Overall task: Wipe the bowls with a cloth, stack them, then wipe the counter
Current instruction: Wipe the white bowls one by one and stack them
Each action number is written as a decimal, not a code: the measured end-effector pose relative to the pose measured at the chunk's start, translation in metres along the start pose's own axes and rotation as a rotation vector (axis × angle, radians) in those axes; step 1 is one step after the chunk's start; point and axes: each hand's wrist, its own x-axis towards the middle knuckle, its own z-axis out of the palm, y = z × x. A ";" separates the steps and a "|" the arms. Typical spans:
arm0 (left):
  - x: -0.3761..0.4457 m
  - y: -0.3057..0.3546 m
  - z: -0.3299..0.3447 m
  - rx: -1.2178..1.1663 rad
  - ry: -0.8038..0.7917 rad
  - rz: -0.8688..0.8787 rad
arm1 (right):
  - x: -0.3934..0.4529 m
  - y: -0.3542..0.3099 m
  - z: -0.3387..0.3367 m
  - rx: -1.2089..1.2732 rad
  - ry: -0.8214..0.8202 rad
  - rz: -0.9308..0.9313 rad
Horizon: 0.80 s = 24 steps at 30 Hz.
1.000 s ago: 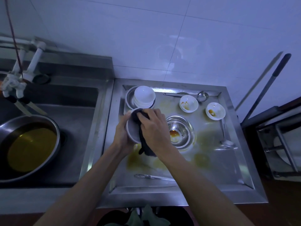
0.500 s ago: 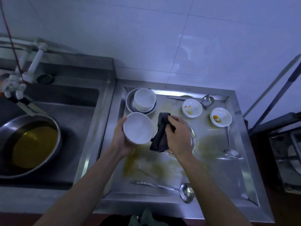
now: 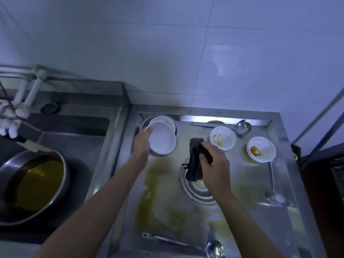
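Left hand [image 3: 142,144] gripping white bowl [image 3: 162,138] by its near-left rim, fingers curled round the edge, thumb side hidden. Bowl tilted, held just above and overlapping the stack of bowls [image 3: 168,120] at the back-left corner of the counter [image 3: 167,198]; contact with the stack not resolvable. Inside looks wiped.

Right hand [image 3: 214,164] clenched on dark cloth [image 3: 194,162], bunched in the fist, loose end dangling over the metal bowl [image 3: 197,190] at counter centre.

Handling, judged: white bowl likely ceramic, so stiff, light enough for one hand, glazed and probably slick if greasy, liable to chip if dropped onto the stack. Best taken at the rim, thumb inside, fingers under; lower level, not tilted. Cloth soft, limp, no special grip point; a wad in the palm serves for wiping.

Still dirty: small bowl [image 3: 222,138] with orange flecks, and another [image 3: 261,149] with a brown-orange puddle, both right of the cloth. Yellowish smears across the counter. Ladle [image 3: 242,127] along the back edge, spoon [image 3: 277,197] at right, second ladle [image 3: 214,248] at the front edge.

Writing, brands, labels: none legible anywhere.
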 end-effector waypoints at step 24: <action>0.109 -0.042 0.024 0.371 0.161 0.328 | 0.007 0.045 0.031 0.057 -0.013 0.003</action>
